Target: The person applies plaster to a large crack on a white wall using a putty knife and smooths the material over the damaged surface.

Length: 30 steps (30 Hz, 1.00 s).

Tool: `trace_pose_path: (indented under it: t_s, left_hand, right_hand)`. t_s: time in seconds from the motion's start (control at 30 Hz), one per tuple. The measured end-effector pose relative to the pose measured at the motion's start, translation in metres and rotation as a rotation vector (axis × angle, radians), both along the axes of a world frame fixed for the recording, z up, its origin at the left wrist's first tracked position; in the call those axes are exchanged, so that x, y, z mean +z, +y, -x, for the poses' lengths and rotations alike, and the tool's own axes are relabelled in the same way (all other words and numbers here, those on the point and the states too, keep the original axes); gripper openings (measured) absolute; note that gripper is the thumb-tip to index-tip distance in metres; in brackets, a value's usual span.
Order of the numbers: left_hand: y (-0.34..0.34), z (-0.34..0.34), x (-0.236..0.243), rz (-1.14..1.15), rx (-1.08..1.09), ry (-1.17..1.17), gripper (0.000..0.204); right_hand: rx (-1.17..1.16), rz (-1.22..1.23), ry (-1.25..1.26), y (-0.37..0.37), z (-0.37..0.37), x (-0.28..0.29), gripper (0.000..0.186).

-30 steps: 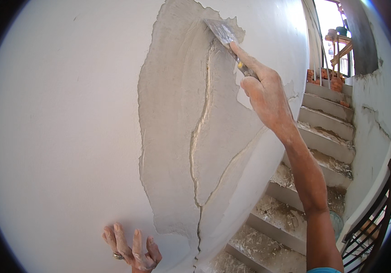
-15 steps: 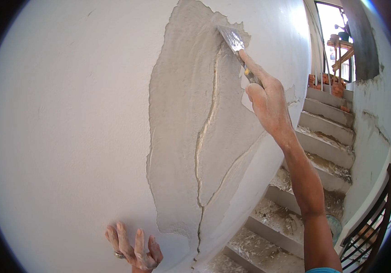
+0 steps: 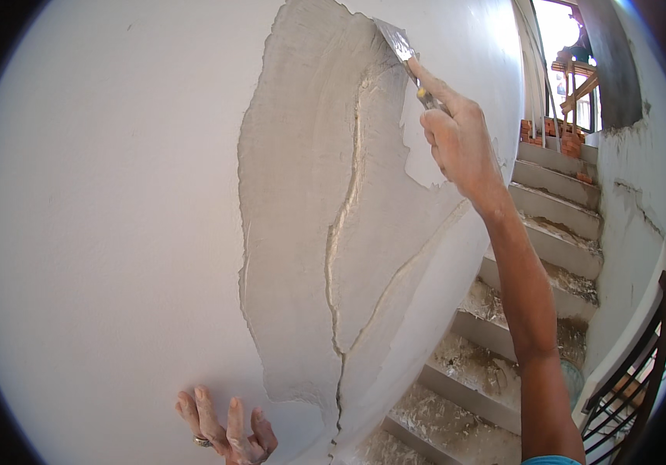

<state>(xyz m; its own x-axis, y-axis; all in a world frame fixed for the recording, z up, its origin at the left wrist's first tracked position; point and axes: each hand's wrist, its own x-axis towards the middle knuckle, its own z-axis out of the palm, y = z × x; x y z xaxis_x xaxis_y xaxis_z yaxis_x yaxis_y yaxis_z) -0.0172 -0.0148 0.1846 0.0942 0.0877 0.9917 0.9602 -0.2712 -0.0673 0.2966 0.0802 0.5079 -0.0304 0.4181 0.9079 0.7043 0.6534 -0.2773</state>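
My right hand [image 3: 461, 143] grips a putty knife [image 3: 398, 43], its index finger stretched along the blade. The metal blade rests against the wall at the upper right edge of a grey bare patch [image 3: 294, 170] where the white coating is gone. Down this patch runs a filled crack [image 3: 358, 147], pale along its edges and dark near the bottom, and a second crack [image 3: 395, 283] branches up to the right. With fingers spread, my left hand [image 3: 232, 430] lies against the white wall [image 3: 116, 232], below and left of the patch. One of its fingers wears a ring.
Concrete stairs [image 3: 495, 333] strewn with pale debris climb on the right. A dark railing [image 3: 643, 364] stands at the lower right, near a translucent bucket [image 3: 572, 384]. Bricks [image 3: 571, 144] and a wooden stand [image 3: 579, 89] are at the top by a bright opening.
The putty knife has moved up along the patch's right edge with my right hand. The view has shifted slightly. My left hand stays in nearly the same place.
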Motion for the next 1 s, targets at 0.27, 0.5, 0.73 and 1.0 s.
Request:
trace_pose_path:
  t_s: [0.27,0.5,0.73,1.0]
  left_hand:
    - [0.000,0.000,0.000,-0.006,-0.004,-0.017,0.042]
    - [0.000,0.001,-0.004,0.015,0.008,-0.022,0.042]
    - [-0.001,0.000,-0.002,0.041,0.025,-0.017,0.044]
    - [0.002,0.000,-0.001,0.015,0.033,0.004,0.042]
  right_hand:
    - [0.039,-0.106,-0.038,-0.001,0.004,-0.008,0.065]
    - [0.013,-0.048,-0.025,-0.005,0.006,-0.007,0.066]
    - [0.072,0.032,0.143,0.001,0.010,-0.033,0.065]
    - [0.049,-0.169,0.030,0.021,-0.002,-0.035,0.066]
